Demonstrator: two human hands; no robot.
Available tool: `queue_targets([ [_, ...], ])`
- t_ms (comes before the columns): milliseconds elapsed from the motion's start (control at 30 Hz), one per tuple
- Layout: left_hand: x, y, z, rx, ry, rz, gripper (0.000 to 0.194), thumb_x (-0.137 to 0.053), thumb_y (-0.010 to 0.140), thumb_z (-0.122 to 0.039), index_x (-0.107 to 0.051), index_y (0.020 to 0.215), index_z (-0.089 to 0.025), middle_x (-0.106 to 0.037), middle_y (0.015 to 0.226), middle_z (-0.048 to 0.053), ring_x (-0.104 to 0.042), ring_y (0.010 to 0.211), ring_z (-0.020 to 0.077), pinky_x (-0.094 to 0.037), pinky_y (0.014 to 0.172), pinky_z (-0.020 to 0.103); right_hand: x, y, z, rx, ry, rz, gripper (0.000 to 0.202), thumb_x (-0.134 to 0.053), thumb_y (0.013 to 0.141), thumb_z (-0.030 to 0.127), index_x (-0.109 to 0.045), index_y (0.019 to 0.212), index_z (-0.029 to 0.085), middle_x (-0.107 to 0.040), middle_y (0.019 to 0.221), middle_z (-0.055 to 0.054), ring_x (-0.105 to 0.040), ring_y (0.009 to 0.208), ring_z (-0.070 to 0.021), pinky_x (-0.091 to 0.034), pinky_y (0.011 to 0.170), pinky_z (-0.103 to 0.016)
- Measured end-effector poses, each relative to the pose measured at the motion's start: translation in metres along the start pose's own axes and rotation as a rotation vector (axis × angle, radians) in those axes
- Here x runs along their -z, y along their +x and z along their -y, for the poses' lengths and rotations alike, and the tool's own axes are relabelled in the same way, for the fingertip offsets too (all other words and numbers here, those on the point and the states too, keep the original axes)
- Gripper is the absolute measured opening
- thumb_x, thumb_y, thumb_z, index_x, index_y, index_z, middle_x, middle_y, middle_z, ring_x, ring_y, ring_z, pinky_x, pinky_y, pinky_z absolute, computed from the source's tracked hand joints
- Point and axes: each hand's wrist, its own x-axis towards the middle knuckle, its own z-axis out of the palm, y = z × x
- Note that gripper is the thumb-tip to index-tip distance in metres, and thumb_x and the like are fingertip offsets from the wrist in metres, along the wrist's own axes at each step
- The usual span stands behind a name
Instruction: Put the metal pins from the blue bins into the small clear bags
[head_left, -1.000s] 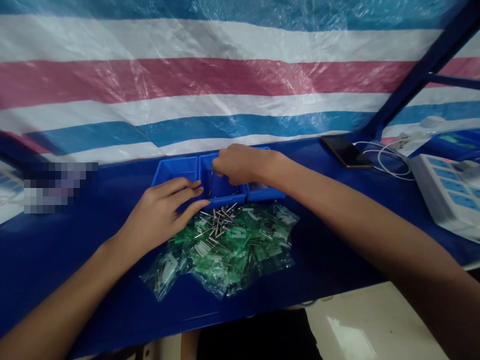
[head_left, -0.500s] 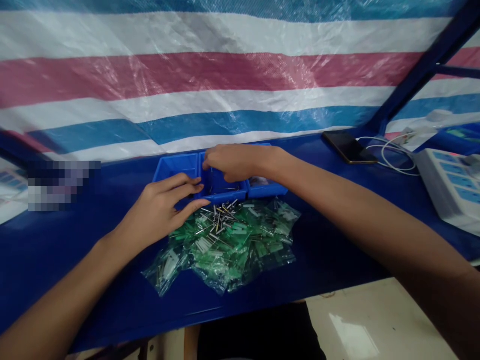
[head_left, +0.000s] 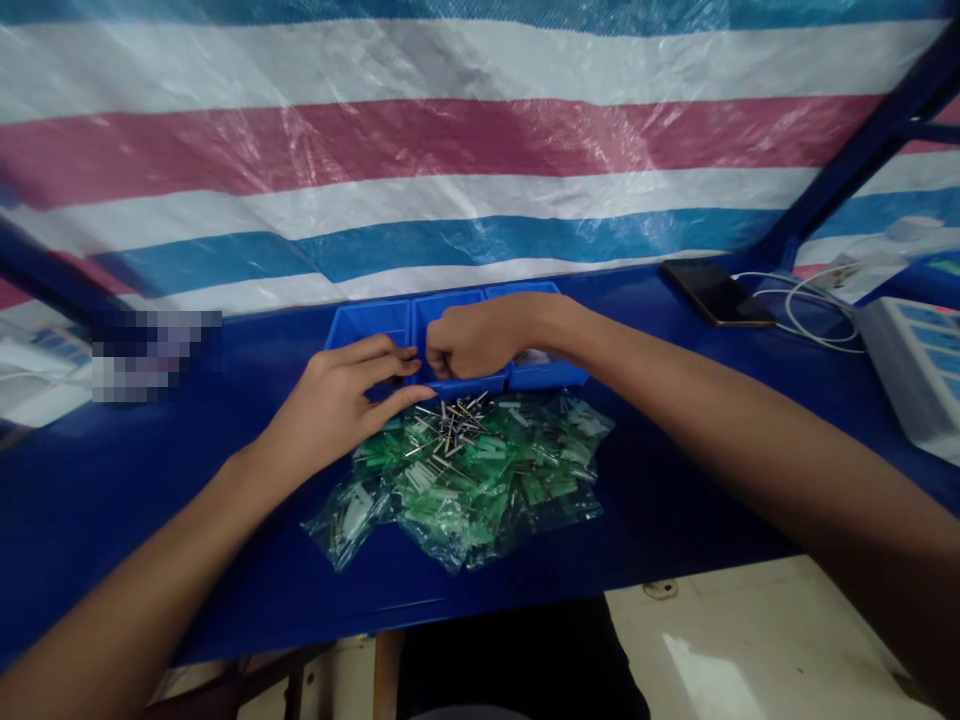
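My left hand (head_left: 356,390) rests at the front of the left blue bin (head_left: 367,320). Its fingers reach over the bin's front edge and its thumb stands apart, with nothing visible between them. Inside the middle blue bin (head_left: 454,299) is my right hand (head_left: 476,338), fingers curled downward. Whatever those fingers pinch, if anything, is hidden. Just in front of the bins, loose thin metal pins (head_left: 459,425) lie in a small pile on top of several clear plastic bags (head_left: 480,500) with green and white pieces inside.
A right-hand blue bin (head_left: 551,377) sits partly under my right forearm. Farther right on the blue table (head_left: 255,390) are a phone (head_left: 716,293), a white cable (head_left: 799,315) and a white box with blue panels (head_left: 911,360). A striped plastic sheet (head_left: 480,140) hangs behind.
My right hand has gone lower in the middle bin, its fingers more curled. My left hand keeps its place at the left bin. The whole view has shifted slightly.
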Motion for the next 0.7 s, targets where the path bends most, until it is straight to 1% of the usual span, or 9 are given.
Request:
queue_targets([
  [100,0.000,0.000,-0.001,0.003,-0.001,-0.003,0.052,-0.061,0.117,-0.065,-0.085,0.115,-0.020,-0.085,0.108,0.009,-0.086,0.090,0.0240,-0.071,0.078,0.034,-0.004,0.006,0.001,-0.028,0.095,-0.013,0.026,-0.059,0.097,0.004,-0.062,0.076,0.019,-0.057,0.072,0.000,-0.043,0.065,-0.0143,-0.030,0.065,-0.036],
  [233,0.001,0.000,-0.003,0.026,-0.030,0.016,0.054,-0.060,0.116,-0.068,-0.086,0.114,-0.020,-0.085,0.108,0.008,-0.085,0.092,0.0227,-0.070,0.075,0.030,-0.008,0.014,-0.003,-0.048,0.229,0.006,0.040,-0.055,0.103,0.009,-0.043,0.068,0.022,-0.038,0.066,0.005,-0.030,0.059,-0.0117,-0.026,0.059,-0.034],
  [300,0.001,0.000,-0.004,0.059,-0.040,0.022,0.055,-0.060,0.115,-0.070,-0.086,0.113,-0.022,-0.085,0.110,0.008,-0.086,0.095,0.0231,-0.070,0.077,0.031,-0.007,0.014,-0.005,-0.030,0.297,0.046,0.044,-0.055,0.108,0.013,-0.039,0.068,0.023,-0.033,0.066,0.007,-0.026,0.059,-0.0108,-0.026,0.056,-0.032],
  [400,0.000,0.000,-0.003,0.090,-0.042,0.016,0.055,-0.061,0.114,-0.073,-0.087,0.112,-0.025,-0.086,0.110,0.007,-0.086,0.096,0.0234,-0.071,0.079,0.032,-0.003,0.009,-0.008,0.002,0.362,0.085,0.047,-0.055,0.115,0.017,-0.044,0.069,0.021,-0.034,0.067,0.007,-0.030,0.059,-0.0088,-0.031,0.055,-0.027],
  [467,0.000,0.000,-0.003,0.083,-0.045,0.006,0.054,-0.062,0.113,-0.073,-0.088,0.111,-0.026,-0.086,0.109,0.006,-0.086,0.093,0.0235,-0.071,0.077,0.033,0.001,0.006,-0.011,0.009,0.369,0.091,0.039,-0.062,0.117,0.025,-0.059,0.079,0.017,-0.049,0.073,0.006,-0.045,0.062,-0.0082,-0.042,0.059,-0.023],
  [500,-0.001,0.000,-0.003,0.076,-0.049,0.002,0.052,-0.063,0.113,-0.073,-0.088,0.111,-0.026,-0.086,0.108,0.006,-0.086,0.093,0.0235,-0.071,0.076,0.033,0.002,0.004,-0.013,0.007,0.366,0.092,0.030,-0.068,0.116,0.030,-0.067,0.089,0.016,-0.059,0.081,0.004,-0.056,0.067,-0.0095,-0.050,0.063,-0.023],
  [567,-0.001,0.001,-0.003,0.077,-0.051,-0.005,0.049,-0.064,0.113,-0.071,-0.087,0.112,-0.028,-0.087,0.108,0.005,-0.086,0.094,0.0234,-0.072,0.078,0.034,0.004,0.003,-0.016,0.001,0.363,0.096,0.022,-0.077,0.112,0.036,-0.075,0.108,0.014,-0.073,0.097,0.000,-0.070,0.080,-0.0145,-0.062,0.072,-0.028],
  [600,0.000,0.001,-0.004,0.076,-0.049,-0.006,0.048,-0.065,0.114,-0.070,-0.087,0.112,-0.028,-0.087,0.109,0.004,-0.086,0.095,0.0230,-0.073,0.080,0.034,0.004,0.004,-0.017,0.001,0.369,0.093,0.020,-0.077,0.112,0.033,-0.077,0.112,0.013,-0.075,0.097,0.000,-0.071,0.081,-0.0148,-0.062,0.074,-0.028],
  [700,0.002,0.002,-0.006,0.082,-0.030,0.019,0.048,-0.061,0.117,-0.067,-0.086,0.115,-0.027,-0.086,0.113,0.001,-0.086,0.098,0.0210,-0.074,0.088,0.033,0.004,0.004,-0.020,0.019,0.418,0.064,0.012,-0.072,0.110,0.013,-0.082,0.104,0.010,-0.069,0.074,0.006,-0.062,0.070,-0.0085,-0.051,0.072,-0.023],
])
